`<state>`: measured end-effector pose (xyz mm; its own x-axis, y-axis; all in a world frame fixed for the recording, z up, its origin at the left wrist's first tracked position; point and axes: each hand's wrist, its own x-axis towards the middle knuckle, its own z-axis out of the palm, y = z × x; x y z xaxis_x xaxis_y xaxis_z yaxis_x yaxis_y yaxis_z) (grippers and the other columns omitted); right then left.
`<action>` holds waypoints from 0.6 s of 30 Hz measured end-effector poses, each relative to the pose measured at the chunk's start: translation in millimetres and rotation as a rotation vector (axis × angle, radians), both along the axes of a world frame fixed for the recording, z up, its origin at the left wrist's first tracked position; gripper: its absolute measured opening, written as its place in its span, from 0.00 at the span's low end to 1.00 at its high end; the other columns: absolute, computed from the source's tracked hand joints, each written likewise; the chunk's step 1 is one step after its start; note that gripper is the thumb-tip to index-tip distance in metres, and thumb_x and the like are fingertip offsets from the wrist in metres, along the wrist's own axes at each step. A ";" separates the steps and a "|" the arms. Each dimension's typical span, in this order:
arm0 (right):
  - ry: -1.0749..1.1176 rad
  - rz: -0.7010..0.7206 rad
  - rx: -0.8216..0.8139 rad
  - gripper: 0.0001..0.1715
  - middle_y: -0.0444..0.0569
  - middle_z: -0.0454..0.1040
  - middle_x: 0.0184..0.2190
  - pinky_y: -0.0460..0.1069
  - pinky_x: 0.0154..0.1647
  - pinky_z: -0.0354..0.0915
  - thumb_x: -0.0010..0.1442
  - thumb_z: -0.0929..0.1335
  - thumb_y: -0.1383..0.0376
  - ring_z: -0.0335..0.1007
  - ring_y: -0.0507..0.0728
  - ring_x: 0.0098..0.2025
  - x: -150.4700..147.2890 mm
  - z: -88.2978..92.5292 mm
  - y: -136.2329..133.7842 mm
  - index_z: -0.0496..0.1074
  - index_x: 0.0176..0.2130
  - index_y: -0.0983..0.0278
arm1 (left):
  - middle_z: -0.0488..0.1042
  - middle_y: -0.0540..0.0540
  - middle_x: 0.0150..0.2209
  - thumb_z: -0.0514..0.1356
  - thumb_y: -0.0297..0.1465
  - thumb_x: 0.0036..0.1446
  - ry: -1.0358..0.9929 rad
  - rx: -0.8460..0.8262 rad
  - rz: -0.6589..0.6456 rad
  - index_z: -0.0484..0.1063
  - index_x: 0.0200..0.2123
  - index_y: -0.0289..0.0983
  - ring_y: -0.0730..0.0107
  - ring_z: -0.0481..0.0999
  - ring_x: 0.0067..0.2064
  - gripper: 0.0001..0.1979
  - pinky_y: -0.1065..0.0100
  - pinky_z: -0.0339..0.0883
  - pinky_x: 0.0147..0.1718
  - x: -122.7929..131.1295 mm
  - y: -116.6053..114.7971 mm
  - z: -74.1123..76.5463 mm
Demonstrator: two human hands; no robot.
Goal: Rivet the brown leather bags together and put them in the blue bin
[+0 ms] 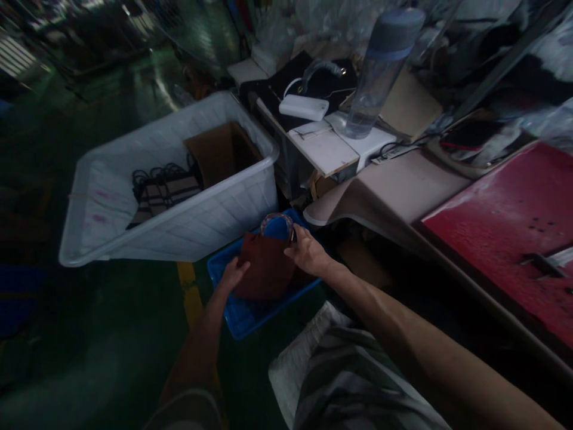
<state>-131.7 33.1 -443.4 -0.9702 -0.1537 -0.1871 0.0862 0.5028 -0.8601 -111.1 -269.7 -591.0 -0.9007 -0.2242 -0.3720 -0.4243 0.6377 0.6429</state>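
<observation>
L hand (pixel 234 275) at brn bag (pixel 265 270), R hand (pixel 308 251) by handle (pixel 276 216), blue bin (pixel 244 318)

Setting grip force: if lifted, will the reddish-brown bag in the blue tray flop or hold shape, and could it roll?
The reddish-brown bag probably holds shape fairly well: its broad panel shows no deep folds, though dim light limits that. Its handle forms a rounded arch, so it's likely springy rather than limp. The flat-looking panel makes rolling seem unlikely.

Floor (pixel 111 334) (grn) w/ tray (pixel 242 322), tub (pixel 233 212)
</observation>
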 end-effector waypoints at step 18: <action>-0.057 -0.169 0.320 0.27 0.59 0.77 0.45 0.59 0.51 0.72 0.60 0.63 0.48 0.76 0.66 0.48 143.6 -37.4 173.7 0.72 0.47 0.65 | 0.69 0.40 0.58 0.62 0.35 0.64 -0.587 -0.146 -0.169 0.69 0.56 0.36 0.56 0.71 0.58 0.19 0.50 0.68 0.56 125.8 119.2 -88.3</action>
